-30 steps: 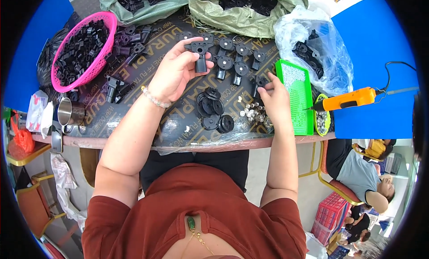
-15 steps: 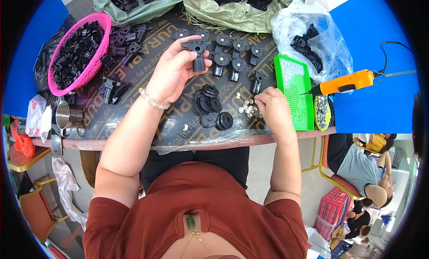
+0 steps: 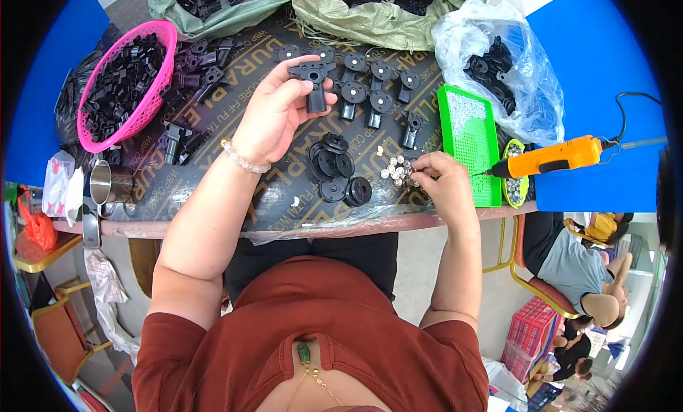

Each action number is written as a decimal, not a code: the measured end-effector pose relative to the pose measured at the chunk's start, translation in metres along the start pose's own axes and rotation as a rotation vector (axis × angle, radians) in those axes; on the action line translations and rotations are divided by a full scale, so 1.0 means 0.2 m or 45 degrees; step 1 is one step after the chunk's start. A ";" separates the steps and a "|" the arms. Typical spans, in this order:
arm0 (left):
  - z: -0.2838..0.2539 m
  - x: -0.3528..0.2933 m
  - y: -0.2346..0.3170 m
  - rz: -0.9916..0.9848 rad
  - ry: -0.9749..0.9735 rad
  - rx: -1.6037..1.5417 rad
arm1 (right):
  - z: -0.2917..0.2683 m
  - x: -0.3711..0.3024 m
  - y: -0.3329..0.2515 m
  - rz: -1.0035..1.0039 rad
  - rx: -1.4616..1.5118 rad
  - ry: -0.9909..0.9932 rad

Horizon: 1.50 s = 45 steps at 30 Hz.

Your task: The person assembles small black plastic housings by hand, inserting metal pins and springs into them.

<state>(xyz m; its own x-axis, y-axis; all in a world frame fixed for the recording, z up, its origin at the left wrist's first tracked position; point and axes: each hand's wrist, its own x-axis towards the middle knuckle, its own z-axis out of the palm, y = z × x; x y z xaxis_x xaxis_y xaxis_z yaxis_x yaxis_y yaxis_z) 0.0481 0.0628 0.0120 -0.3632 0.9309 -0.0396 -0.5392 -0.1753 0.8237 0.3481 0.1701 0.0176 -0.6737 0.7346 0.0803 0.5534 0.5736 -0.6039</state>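
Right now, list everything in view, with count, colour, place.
Table: one, black, centre
Sacks: two, green, far edge
Basket: one, pink, left
Loose parts: many, black, beside basket
Disc-topped parts: seven, black, far centre
Discs: several, black, centre
Bits: many, silver, right of discs
Lone part: one, black, beyond bits
Bag: one, clear, far right
Tray: one, green, right
Bowl: one, yellow, right
Tool: one, orange, right
Mug: one, silver, left
Chairs: several, red, lower sides
People: several, mixed clothing, lower right
Left hand: one, bare, holding black part, centre
Right hand: one, bare, at bits

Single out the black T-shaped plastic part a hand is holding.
The black T-shaped plastic part in the left hand; the similar black one left of the green plastic tray lies unheld.
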 end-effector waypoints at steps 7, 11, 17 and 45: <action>0.01 0.00 0.00 -0.017 -0.001 -0.006 | 0.01 0.04 0.01 0.081 0.036 -0.030; 0.01 -0.01 0.00 -0.009 -0.010 -0.015 | 0.00 0.07 0.01 0.049 -0.055 -0.063; 0.01 -0.02 0.01 -0.027 0.020 -0.030 | -0.03 0.12 -0.03 0.103 -0.050 -0.173; 0.05 -0.03 0.00 -0.080 0.007 -0.016 | 0.21 0.29 -0.29 -0.650 -0.091 -0.211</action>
<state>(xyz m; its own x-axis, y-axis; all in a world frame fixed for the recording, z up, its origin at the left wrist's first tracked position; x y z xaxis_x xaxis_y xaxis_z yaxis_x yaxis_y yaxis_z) 0.0581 0.0599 0.0168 -0.3326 0.9384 -0.0939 -0.5702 -0.1208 0.8126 0.2564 0.1646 0.0245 -0.9308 0.2923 0.2196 0.1634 0.8700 -0.4653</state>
